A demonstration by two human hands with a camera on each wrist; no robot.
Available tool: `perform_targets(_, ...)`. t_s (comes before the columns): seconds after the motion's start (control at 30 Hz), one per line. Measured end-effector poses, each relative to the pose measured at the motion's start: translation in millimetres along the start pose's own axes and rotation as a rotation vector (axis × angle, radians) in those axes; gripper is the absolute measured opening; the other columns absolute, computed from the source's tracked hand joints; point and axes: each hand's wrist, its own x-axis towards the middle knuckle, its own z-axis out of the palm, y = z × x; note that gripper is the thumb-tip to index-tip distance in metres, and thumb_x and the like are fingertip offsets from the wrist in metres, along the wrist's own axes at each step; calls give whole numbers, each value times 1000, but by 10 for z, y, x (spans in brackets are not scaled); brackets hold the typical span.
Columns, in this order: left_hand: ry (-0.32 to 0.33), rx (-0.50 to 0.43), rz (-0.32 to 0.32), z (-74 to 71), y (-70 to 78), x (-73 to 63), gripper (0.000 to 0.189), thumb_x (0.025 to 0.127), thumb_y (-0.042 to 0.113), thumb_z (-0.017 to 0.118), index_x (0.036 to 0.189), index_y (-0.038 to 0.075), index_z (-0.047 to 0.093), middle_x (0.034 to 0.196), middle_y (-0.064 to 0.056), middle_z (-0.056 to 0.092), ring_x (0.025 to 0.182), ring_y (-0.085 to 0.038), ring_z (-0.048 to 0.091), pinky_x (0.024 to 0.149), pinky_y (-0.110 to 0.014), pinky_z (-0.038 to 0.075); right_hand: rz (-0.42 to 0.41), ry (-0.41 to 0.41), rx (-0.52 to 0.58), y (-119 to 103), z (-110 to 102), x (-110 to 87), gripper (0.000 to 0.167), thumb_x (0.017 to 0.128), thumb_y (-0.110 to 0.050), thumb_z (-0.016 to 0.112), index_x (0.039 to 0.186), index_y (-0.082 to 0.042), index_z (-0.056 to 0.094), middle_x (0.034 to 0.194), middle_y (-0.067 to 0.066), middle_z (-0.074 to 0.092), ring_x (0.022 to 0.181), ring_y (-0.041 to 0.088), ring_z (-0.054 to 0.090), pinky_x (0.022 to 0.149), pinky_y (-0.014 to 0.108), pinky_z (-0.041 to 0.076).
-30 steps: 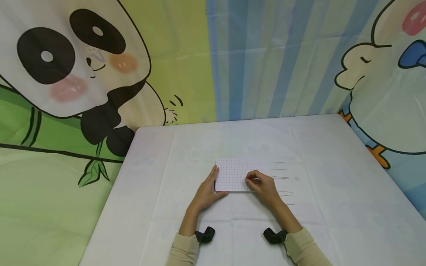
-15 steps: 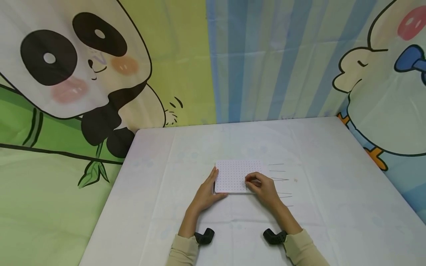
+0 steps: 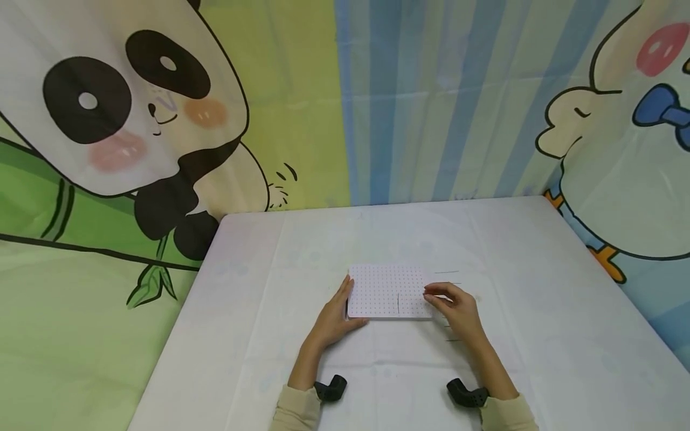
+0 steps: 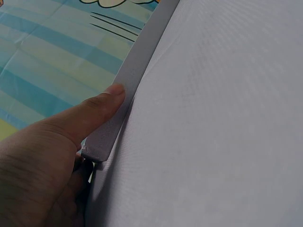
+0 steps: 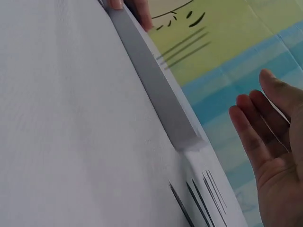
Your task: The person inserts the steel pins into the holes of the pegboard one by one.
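The left hand (image 3: 332,317) gripped the white pegboard (image 3: 377,290), presumably to steady it, while the right hand (image 3: 457,308), clamped on nothing visible, hung near loose pins (image 5: 182,205) seemingly laid within its reach.

The board (image 3: 372,291) looks smooth and matt, the tablecloth (image 3: 399,383) finely woven fabric.

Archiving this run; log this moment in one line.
left hand: holds white dotted rectangular board; right hand: near board's right edge; thin dark rods: some upright on board, others beside
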Motion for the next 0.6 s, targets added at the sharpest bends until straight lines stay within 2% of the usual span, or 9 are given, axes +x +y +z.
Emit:
perform_targets(0.17,8,14,1,6,-18,-3,98,75,39,75,148,8,18,154,-1,10,137,-22,18,106,-42,26,105,-23,16,217,-290,-227,14,82,1,66,95,4,68,93,17,67,88,9,64,75,19,51)
perform_targets(0.3,26,27,10,-10,-27,-3,98,74,39,76,148,7,19,154,-2,11,136,-25,20,106,-44,27,146,-50,-15,326,-446,-394,14,81,-3,68,94,2,69,92,11,68,86,8,64,72,20,51)
perform_targets(0.6,9,-9,0,30,-27,-6,98,74,39,76,148,10,18,154,2,9,137,-22,18,107,-44,25,80,-40,-184,446,-615,-624,13,74,-4,75,85,-11,73,86,0,68,82,7,62,72,15,48)
